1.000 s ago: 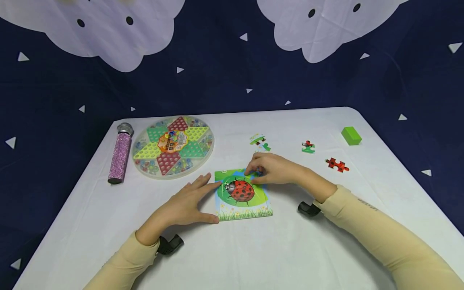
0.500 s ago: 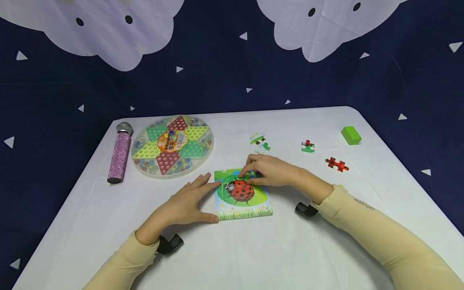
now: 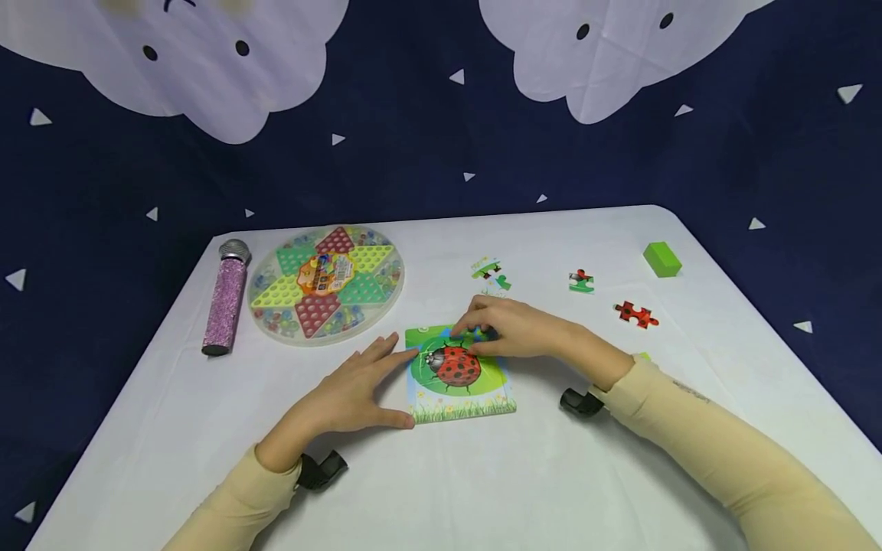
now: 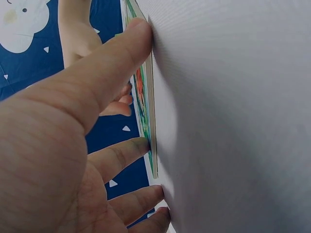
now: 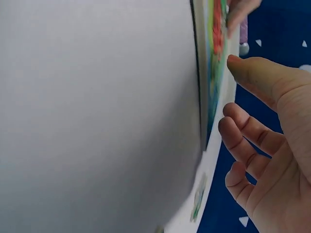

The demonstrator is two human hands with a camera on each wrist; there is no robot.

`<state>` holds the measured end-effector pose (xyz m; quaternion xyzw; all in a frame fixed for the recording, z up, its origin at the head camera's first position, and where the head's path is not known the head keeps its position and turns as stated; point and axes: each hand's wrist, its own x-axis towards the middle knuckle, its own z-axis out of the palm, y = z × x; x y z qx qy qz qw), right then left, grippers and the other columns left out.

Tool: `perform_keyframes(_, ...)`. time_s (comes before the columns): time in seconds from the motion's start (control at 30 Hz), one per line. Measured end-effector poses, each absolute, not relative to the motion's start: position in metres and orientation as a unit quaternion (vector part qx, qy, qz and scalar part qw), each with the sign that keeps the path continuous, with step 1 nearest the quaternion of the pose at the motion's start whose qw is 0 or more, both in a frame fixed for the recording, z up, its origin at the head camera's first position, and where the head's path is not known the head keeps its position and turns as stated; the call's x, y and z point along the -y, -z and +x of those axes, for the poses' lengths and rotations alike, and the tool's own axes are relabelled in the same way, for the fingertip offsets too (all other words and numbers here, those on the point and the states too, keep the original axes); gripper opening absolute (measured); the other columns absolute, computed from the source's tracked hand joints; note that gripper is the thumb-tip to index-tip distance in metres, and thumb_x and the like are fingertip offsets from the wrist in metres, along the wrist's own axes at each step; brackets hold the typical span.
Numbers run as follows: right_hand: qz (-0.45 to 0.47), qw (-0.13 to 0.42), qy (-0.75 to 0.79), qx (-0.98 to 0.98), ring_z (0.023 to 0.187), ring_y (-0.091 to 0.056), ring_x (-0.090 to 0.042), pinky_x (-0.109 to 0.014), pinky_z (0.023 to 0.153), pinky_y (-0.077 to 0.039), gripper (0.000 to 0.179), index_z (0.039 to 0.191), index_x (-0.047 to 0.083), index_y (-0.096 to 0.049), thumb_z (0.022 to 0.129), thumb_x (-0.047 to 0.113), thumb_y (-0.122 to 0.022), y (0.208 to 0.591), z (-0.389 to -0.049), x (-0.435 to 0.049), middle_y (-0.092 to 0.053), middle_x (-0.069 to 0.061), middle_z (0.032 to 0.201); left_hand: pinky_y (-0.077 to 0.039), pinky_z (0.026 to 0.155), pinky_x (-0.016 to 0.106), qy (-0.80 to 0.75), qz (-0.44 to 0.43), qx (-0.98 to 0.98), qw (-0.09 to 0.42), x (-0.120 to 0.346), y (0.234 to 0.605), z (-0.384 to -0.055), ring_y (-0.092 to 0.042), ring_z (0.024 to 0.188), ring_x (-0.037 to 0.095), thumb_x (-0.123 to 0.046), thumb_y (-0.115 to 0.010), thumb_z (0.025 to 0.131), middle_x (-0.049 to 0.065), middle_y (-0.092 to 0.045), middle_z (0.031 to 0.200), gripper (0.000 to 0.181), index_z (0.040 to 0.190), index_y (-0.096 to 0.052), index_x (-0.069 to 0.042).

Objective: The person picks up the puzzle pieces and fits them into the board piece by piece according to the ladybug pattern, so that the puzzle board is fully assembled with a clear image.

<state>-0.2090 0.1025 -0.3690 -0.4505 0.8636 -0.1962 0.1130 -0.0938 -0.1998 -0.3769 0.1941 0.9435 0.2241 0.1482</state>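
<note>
A ladybug jigsaw puzzle (image 3: 455, 367) lies flat on the white table between the hands. Along its left edge rests the left hand (image 3: 347, 390), with thumb and forefinger spread and touching the border; the left wrist view shows the thumb (image 4: 116, 58) against the board's side. Over the puzzle's upper right reaches the right hand (image 3: 520, 327), fingers bent loosely and tips at the surface. In the right wrist view, a gap shows between thumb and the visible fingers, with nothing seen held there. The area under the right hand is partly hidden.
Loose jigsaw pieces lie beyond the right hand: a red one (image 3: 636, 314), a red-and-green one (image 3: 581, 281) and a green-and-white one (image 3: 486, 268). A green block (image 3: 662, 259) sits at the far right. A Chinese checkers board (image 3: 327, 285) and a glittery pink microphone (image 3: 226, 298) lie left.
The right hand has shifted slightly left over the puzzle's upper part. Its forearm has moved too, uncovering a bit of green beside the sleeve. The left hand stays at the edge.
</note>
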Motion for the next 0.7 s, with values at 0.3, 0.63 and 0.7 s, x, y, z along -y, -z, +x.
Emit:
perform_keyframes(0.3,-0.424,0.113,0.226,-0.87,0.105,-0.066,-0.018,-0.041,0.092,-0.058,0.035,0.134,0.018,-0.075,0.101,0.026,-0.077,0.361,-0.218,-0.125,-0.069,-0.001,0.115,-0.021,0.131,0.071,-0.223,0.196,-0.944,0.144,0.2,0.377,-0.092,-0.019,0.166,0.045,-0.054,-0.091,0.082,0.022,-0.022,0.178,0.103,0.166,-0.044,-0.018)
perform_keyframes(0.63,-0.38,0.084,0.231,-0.892,0.104,-0.071,-0.023,-0.047,0.09,-0.06,0.033,0.132,0.013,-0.076,0.1,0.021,-0.077,0.355,-0.229,-0.162,-0.072,-0.007,0.117,-0.021,0.131,0.071,-0.223,0.197,-0.944,0.143,0.199,0.377,-0.092,-0.019,0.166,0.046,-0.053,-0.091,0.082,0.022,-0.022,0.178,0.103,0.166,-0.043,-0.018)
perform_keyframes(0.7,-0.369,0.072,0.23,-0.897,0.103,-0.07,-0.024,-0.047,0.088,-0.059,0.034,0.134,0.012,-0.075,0.1,0.02,-0.077,0.351,-0.233,-0.173,-0.073,-0.008,0.116,-0.021,0.131,0.07,-0.221,0.196,-0.944,0.144,0.199,0.377,-0.092,-0.019,0.166,0.046,-0.053,-0.091,0.082,0.022,-0.022,0.178,0.103,0.166,-0.043,-0.018)
